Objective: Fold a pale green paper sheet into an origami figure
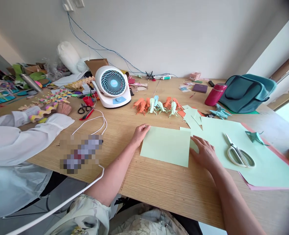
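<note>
On the left I see two white sleeves (58, 123) and one hand (64, 108) of another person. Close by are one pair of black scissors (82, 107) and one red cup (88, 101). In front of them is one thing too blurry for me to name. Next I see one white and blue fan (113, 83).

My left hand (141, 133) pinches the top left corner of the paper (166, 147), thumb and fingers together on it. The paper is one flat, pale green sheet. It has four straight sides, is wider than it is tall, and looks smooth and plain. It is between my two hands, over the wooden table (124, 169).

Behind it I count three green folded shapes (173, 108) and one blue one in a row. The orange ones overlap, so I can't count them.

My right hand (203, 150) is at the paper's right edge, thumb and fingers a little apart. I can't tell if they touch it.

On the right are one pink bottle (215, 94), one blue-green bag (244, 94), and one pair of white scissors (236, 150) on a big green sheet (217, 137). One teal folded shape (254, 137) lies there too.
</note>
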Demonstrator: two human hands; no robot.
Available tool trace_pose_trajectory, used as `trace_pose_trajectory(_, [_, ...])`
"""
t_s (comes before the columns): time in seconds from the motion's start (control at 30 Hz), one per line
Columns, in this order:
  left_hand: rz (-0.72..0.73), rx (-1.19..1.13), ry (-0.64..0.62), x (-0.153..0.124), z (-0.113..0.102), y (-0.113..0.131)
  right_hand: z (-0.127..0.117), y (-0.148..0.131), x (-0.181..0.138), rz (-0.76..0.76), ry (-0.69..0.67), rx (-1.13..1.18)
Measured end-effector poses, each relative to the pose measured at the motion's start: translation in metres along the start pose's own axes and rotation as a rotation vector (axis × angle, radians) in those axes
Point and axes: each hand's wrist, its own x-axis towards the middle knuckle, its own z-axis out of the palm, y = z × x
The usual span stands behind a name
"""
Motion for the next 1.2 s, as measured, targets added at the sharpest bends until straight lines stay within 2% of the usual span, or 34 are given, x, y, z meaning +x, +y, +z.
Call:
trace_pose_trajectory(0.1, [-0.007,-0.004,-0.032,-0.002,0.0,0.001,0.011,0.003,0.0,-0.02,-0.058,-0.094])
trace_pose_trajectory(0.17, [-0.014,-0.012,-0.051,-0.003,0.0,0.002,0.016,0.004,0.0,0.035,-0.054,-0.143])
trace_pose_trajectory(0.3, [-0.032,-0.037,-0.084,-0.005,0.002,0.006,0.011,0.0,0.003,0.142,0.049,-0.125])
trace_pose_trajectory(0.4, [-0.045,-0.052,-0.1,-0.007,0.003,0.008,-0.004,-0.013,0.002,0.135,0.162,0.135])
trace_pose_trajectory(0.5, [-0.049,-0.054,-0.095,-0.007,0.004,0.009,-0.016,-0.027,0.0,0.169,0.106,0.452])
trace_pose_trajectory(0.6, [-0.047,-0.052,-0.065,-0.008,0.006,0.009,-0.017,-0.037,-0.001,0.19,0.079,0.593])
trace_pose_trajectory(0.77, [-0.031,-0.049,-0.011,-0.008,0.008,0.005,-0.011,-0.043,0.0,0.16,0.16,0.863])
trace_pose_trajectory(1.2, [0.008,-0.015,0.1,-0.003,0.007,-0.001,-0.01,-0.056,-0.005,-0.005,0.136,0.622])
